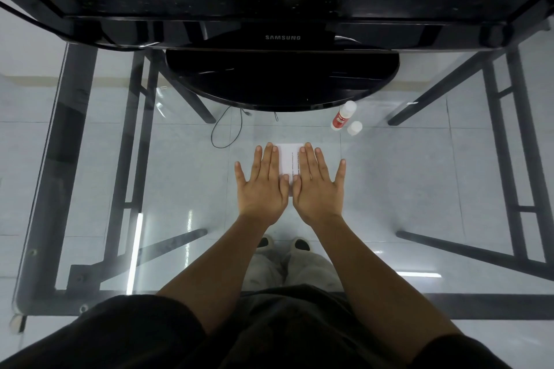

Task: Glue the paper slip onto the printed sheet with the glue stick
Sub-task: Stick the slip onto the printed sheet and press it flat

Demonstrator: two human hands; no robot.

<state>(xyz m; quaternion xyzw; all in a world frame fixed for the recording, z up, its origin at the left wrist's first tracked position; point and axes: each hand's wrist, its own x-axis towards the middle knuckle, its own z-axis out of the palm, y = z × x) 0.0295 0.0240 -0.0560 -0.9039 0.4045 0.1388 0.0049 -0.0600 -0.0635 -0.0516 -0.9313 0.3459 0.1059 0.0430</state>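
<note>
Left hand (pixel 262 186) and right hand (pixel 317 186) lie open, flat on the printed sheet (pixel 290 159); the slip is probably beneath. Glue stick (pixel 342 115) and cap (pixel 354 128) stand beyond the right hand, bare glass surface (pixel 419 189) either side.

Sheet (pixel 289 159): white, with lines of fine black print. Glue stick (pixel 341 117): red label, white body. Cap (pixel 354 128) at the stick's 4 o'clock: white. Table (pixel 90 159): clear glass on a black frame. Monitor (pixel 281 39) at 12 o'clock: glossy black, grey lettering. Floor (pixel 404 177): pale grey tiles.
</note>
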